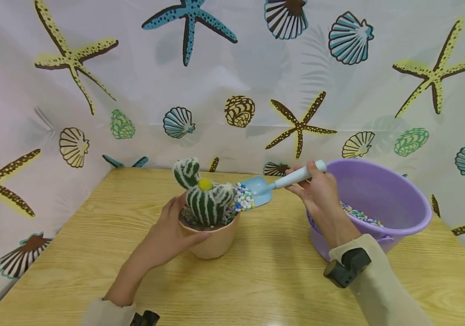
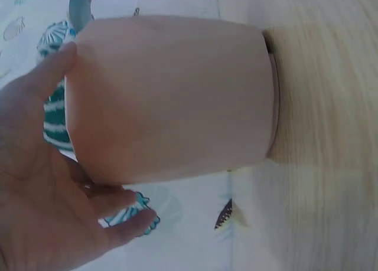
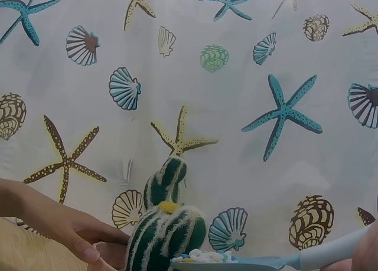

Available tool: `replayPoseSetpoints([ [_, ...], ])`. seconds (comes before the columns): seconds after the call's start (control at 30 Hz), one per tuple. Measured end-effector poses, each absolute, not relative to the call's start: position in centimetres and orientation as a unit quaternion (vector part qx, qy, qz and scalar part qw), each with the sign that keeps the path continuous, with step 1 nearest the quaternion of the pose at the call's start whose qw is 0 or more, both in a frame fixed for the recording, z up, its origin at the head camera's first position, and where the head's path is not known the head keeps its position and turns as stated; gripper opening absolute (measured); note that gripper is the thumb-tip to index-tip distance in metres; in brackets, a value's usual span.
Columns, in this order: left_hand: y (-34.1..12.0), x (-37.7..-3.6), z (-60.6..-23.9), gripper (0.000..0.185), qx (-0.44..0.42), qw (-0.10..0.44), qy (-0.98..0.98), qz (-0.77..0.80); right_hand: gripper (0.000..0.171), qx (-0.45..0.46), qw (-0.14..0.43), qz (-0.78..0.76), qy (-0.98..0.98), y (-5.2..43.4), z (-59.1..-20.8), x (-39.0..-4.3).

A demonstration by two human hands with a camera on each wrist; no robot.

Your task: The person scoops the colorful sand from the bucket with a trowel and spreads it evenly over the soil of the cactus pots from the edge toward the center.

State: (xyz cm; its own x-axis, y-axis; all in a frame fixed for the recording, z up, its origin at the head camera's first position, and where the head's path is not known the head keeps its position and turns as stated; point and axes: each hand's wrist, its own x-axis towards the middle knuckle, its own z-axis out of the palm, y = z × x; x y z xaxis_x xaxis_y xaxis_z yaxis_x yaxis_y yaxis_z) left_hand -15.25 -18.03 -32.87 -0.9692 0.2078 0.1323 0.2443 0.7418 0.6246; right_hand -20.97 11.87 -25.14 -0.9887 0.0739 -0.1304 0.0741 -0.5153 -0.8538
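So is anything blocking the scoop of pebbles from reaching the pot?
Nothing visible does. The scoop in the right hand is already at the rim of the pot, beside the cactus.

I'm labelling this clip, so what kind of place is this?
Probably a staged indoor tabletop set for potting: a wooden table backed by a seashell-print curtain, with a potted cactus and a purple basin of coloured pebbles.

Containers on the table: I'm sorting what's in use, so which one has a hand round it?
The peach pot with the cactus; the left hand cups its side. The purple bucket stands untouched, while the right hand holds the blue scoop.
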Motion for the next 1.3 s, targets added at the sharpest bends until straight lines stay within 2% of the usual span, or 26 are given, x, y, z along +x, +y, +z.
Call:
replayPoseSetpoints([
  [0.13, -19.0, -16.4, -33.2, 0.111, -0.153, -0.011, -0.911, -0.382, 0.017, 0.073, -0.002, -0.866, 0.494, 12.0, -25.2, -21.0],
  [0.23, -19.1, -16.9, -33.5, 0.114, -0.154, -0.015, -0.907, -0.391, 0.014, 0.073, -0.003, -0.866, 0.494, 12.0, -25.3, -21.0],
  [0.37, -17.9, -16.3, -33.3, 0.115, -0.105, 0.013, -0.923, -0.37, 0.014, 0.068, -0.007, -0.865, 0.496, 11.8, -25.4, -21.1],
  [0.5, -15.7, -15.0, -33.0, 0.114, -0.029, 0.07, -0.948, -0.309, 0.013, 0.062, -0.012, -0.865, 0.498, 11.7, -25.5, -21.2],
  [0.63, -14.4, -14.2, -32.7, 0.112, 0.002, 0.103, -0.96, -0.262, 0.013, 0.065, -0.013, -0.863, 0.5, 11.7, -25.6, -21.3],
  [0.7, -14.6, -14.1, -32.5, 0.114, -0.002, 0.088, -0.959, -0.268, 0.014, 0.065, -0.011, -0.862, 0.503, 11.8, -25.6, -21.2],
  [0.9, -16.6, -15.1, -32.3, 0.113, -0.06, 0.0, -0.93, -0.362, 0.017, 0.063, -0.015, -0.854, 0.516, 11.7, -25.8, -21.3],
  [0.97, -17.0, -15.2, -32.5, 0.111, -0.068, -0.003, -0.928, -0.366, 0.018, 0.067, -0.016, -0.851, 0.52, 11.5, -25.9, -21.3],
  [1.3, -14.3, -13.6, -32.6, 0.116, 0.011, 0.067, -0.965, -0.255, 0.016, 0.059, -0.026, -0.842, 0.535, 11.4, -25.9, -21.1],
])
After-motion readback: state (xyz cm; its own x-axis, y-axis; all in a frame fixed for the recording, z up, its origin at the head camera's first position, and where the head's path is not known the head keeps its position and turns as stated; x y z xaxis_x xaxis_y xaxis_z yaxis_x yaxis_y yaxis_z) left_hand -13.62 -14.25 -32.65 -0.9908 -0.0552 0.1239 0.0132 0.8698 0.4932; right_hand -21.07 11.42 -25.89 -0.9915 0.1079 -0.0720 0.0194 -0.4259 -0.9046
